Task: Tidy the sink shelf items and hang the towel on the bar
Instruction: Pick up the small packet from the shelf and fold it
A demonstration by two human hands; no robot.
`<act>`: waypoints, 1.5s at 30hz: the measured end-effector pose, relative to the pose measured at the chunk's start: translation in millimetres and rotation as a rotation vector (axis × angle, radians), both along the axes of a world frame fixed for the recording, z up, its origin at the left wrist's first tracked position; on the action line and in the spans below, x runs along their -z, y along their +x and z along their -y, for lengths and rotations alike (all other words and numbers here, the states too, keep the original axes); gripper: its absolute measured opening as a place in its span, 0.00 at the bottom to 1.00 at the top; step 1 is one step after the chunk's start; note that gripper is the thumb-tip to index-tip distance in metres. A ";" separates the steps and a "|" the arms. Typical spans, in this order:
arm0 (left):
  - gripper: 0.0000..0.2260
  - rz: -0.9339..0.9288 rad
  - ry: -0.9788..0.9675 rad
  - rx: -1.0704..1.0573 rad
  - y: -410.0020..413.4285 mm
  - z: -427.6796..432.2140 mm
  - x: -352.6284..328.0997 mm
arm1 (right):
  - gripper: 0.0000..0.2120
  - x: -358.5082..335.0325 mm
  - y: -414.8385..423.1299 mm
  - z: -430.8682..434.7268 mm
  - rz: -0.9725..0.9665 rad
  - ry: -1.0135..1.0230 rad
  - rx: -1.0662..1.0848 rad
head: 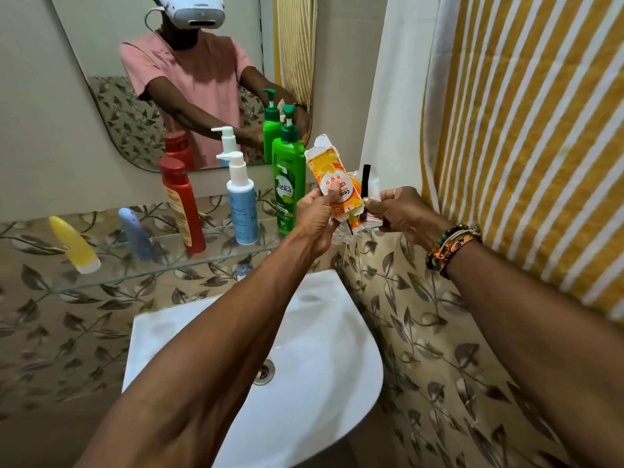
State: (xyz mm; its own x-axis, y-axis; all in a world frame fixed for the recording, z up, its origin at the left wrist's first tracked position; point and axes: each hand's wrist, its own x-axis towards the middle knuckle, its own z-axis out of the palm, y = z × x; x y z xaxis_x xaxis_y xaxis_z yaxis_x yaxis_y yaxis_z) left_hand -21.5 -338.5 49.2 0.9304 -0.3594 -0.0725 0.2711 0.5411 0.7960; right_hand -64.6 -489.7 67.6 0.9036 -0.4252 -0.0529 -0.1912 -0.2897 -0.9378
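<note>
Both hands were up at the right end of the glass shelf [111,276], over the white sink [314,349]. Left hand [315,217] was pinched on an opened orange carton [332,179], thumb pressed on its printed face, fingers behind it; carton stood roughly upright, top flap torn open, just right of the green pump bottle [289,184] and apart from it. Right hand [403,211] was closed around a bunch of small stuff: crumpled wrappers [373,219] and a black strip-like piece [365,184] that stuck up above the fingers; couldn't tell exactly what that piece was. The two hands were near each other, carton and wrappers touching or overlapping at the bottom; couldn't tell which. Beaded bracelets [449,243] sat on the right wrist. On the shelf, left to right: yellow tube [75,246] and pale blue tube [136,236], both lying tilted; red bottle [182,206] upright but leaning; white-and-blue pump bottle [240,204] upright; then the green pump bottle upright. A small white cap-like object [243,271] showed below the shelf edge, blurred. The yellow-and-white striped towel [526,130] hung on the right, close behind the right forearm; its bar was out of frame. The mirror [101,62] above the shelf reflected the bottles and the person in a pink shirt.
</note>
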 end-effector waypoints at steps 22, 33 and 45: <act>0.11 0.073 0.115 0.254 -4.9 1.2 5.5 | 0.11 -12.4 -2.7 3.5 0.270 -0.075 -0.184; 0.16 0.008 0.107 0.127 -0.5 4.6 4.2 | 0.07 -16.0 6.9 4.4 0.077 -0.076 -0.107; 0.12 0.068 0.314 -0.037 8.2 14.9 -5.0 | 0.05 -14.7 22.8 -7.0 0.239 0.019 -0.153</act>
State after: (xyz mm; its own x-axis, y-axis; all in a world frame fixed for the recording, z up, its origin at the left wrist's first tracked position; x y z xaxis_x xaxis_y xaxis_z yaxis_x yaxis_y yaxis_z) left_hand -13.2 -353.4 54.2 0.9489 -0.2950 -0.1118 0.1962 0.2746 0.9413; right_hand -41.9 -482.6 82.2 0.9451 -0.2834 0.1628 0.0807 -0.2803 -0.9565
